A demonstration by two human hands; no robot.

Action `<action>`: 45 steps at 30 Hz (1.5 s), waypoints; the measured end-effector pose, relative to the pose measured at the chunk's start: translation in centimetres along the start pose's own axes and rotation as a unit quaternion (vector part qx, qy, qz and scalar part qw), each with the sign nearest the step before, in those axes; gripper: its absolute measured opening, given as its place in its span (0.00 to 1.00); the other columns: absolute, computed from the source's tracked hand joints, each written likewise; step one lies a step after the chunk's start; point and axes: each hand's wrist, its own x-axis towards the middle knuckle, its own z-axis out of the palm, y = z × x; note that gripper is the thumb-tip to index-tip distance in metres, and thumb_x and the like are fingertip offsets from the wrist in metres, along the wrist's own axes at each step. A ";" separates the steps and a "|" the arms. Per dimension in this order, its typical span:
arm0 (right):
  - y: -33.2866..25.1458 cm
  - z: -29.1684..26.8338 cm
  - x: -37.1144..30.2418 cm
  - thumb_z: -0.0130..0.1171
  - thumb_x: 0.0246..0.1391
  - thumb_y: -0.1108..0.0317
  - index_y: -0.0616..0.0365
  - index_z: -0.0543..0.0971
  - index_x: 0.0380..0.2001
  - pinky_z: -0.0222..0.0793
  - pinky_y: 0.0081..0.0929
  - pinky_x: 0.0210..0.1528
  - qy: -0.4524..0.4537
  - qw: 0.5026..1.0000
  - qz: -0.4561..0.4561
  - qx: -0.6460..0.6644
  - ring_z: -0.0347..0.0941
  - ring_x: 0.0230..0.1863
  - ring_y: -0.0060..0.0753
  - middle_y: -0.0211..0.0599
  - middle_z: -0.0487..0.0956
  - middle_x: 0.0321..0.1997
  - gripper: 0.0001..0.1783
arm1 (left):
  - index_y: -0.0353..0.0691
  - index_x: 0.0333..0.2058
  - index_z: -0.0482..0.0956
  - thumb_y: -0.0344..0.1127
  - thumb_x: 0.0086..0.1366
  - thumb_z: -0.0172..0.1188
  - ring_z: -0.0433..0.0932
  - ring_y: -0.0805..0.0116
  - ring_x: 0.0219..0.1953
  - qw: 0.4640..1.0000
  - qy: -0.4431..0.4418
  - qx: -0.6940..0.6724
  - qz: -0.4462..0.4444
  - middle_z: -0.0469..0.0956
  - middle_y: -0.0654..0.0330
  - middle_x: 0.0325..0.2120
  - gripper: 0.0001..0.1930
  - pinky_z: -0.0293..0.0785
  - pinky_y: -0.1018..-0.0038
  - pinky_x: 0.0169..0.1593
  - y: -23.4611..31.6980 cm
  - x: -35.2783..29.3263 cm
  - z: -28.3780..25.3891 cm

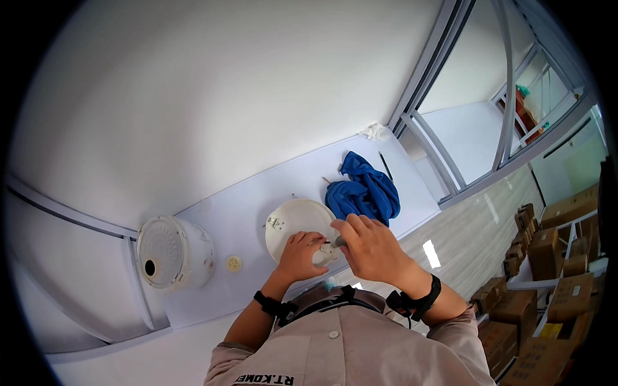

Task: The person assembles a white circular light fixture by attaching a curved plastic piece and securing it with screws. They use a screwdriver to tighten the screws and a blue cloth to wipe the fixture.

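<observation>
A white round shell [297, 222], shallow like a bowl, lies on the table in front of me, with small fittings inside its left wall. At its near right edge sits a small white plastic part [327, 253]. My left hand [300, 256] grips this part, fingers curled over its left side. My right hand [373, 248] is closed round the grey handle of a screwdriver [339, 241], its thin shaft pointing left toward the part and the left fingertips. Whether the tip touches a screw is too small to tell.
A crumpled blue cloth [365, 190] lies right of the shell, with a dark pen-like stick [385, 165] beyond it. Left stand a white bucket-like housing [199, 254] and a small yellow disc [234, 263]. White crumpled tissue [373, 132] lies far back; cardboard boxes [544, 251] fill shelves at right.
</observation>
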 end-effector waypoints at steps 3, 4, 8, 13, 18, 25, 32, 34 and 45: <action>-0.6 -1.0 0.9 0.69 0.54 0.63 0.61 0.73 0.57 0.73 0.34 0.31 -0.173 0.975 0.130 -0.060 0.77 0.44 0.46 0.44 0.75 0.46 0.29 | 0.42 0.54 0.83 0.48 0.42 0.75 0.72 0.60 0.58 1.000 0.006 0.003 0.000 0.76 0.65 0.54 0.36 0.66 0.60 0.63 0.0 -0.2 0.1; -0.7 -0.8 1.0 0.69 0.55 0.63 0.61 0.72 0.58 0.72 0.34 0.30 -0.175 0.971 0.146 -0.071 0.78 0.43 0.46 0.44 0.75 0.45 0.30 | 0.42 0.54 0.83 0.48 0.42 0.75 0.72 0.60 0.58 1.000 0.004 0.003 -0.002 0.76 0.65 0.54 0.36 0.66 0.60 0.63 0.1 -0.1 0.0; -1.4 -1.4 0.8 0.69 0.55 0.62 0.60 0.72 0.59 0.71 0.34 0.28 -0.046 0.992 0.106 -0.043 0.80 0.41 0.46 0.44 0.75 0.44 0.31 | 0.43 0.53 0.84 0.48 0.43 0.75 0.72 0.60 0.58 1.000 0.001 0.000 -0.008 0.77 0.65 0.55 0.36 0.66 0.60 0.63 0.1 -0.1 -0.1; 0.1 -0.4 -0.2 0.70 0.53 0.59 0.60 0.73 0.59 0.71 0.31 0.29 0.014 0.999 -0.010 0.045 0.80 0.36 0.42 0.45 0.75 0.43 0.33 | 0.43 0.54 0.84 0.49 0.43 0.75 0.73 0.61 0.57 1.000 0.000 0.005 -0.012 0.77 0.66 0.55 0.36 0.67 0.60 0.63 0.3 0.0 -0.1; -1.1 -0.8 0.7 0.70 0.55 0.61 0.59 0.72 0.60 0.72 0.36 0.32 -0.187 0.964 0.157 -0.102 0.80 0.37 0.45 0.48 0.76 0.45 0.32 | 0.44 0.53 0.84 0.49 0.42 0.75 0.74 0.61 0.57 1.000 0.003 0.014 -0.014 0.77 0.66 0.54 0.36 0.69 0.60 0.62 0.2 -0.1 0.0; -1.2 -1.2 0.1 0.69 0.56 0.60 0.61 0.72 0.61 0.72 0.34 0.34 0.031 0.999 0.029 -0.013 0.79 0.37 0.43 0.45 0.76 0.43 0.32 | 0.44 0.53 0.84 0.49 0.42 0.74 0.74 0.61 0.57 1.000 0.006 0.015 -0.015 0.77 0.67 0.54 0.36 0.70 0.61 0.62 0.6 0.0 -0.3; -1.5 -1.2 1.5 0.68 0.54 0.66 0.61 0.70 0.64 0.73 0.36 0.37 -0.144 0.977 0.143 -0.059 0.78 0.37 0.44 0.44 0.75 0.42 0.35 | 0.45 0.53 0.84 0.49 0.42 0.75 0.74 0.62 0.57 1.000 0.001 0.014 -0.021 0.77 0.67 0.54 0.35 0.70 0.61 0.62 0.4 0.0 -0.3; -2.0 -1.6 1.8 0.70 0.52 0.68 0.61 0.69 0.64 0.74 0.38 0.39 -0.203 0.955 0.206 -0.060 0.78 0.37 0.46 0.44 0.76 0.42 0.37 | 0.45 0.53 0.84 0.49 0.42 0.75 0.74 0.62 0.57 1.000 0.000 0.015 -0.023 0.77 0.67 0.54 0.35 0.70 0.61 0.62 0.4 -0.1 -0.2; -0.6 -0.9 0.7 0.70 0.54 0.64 0.59 0.71 0.59 0.67 0.32 0.25 -0.014 0.995 0.040 -0.095 0.77 0.26 0.38 0.37 0.76 0.33 0.31 | 0.46 0.52 0.85 0.49 0.41 0.75 0.74 0.63 0.56 1.000 0.005 0.011 -0.025 0.78 0.68 0.54 0.35 0.70 0.62 0.62 0.2 0.0 -0.2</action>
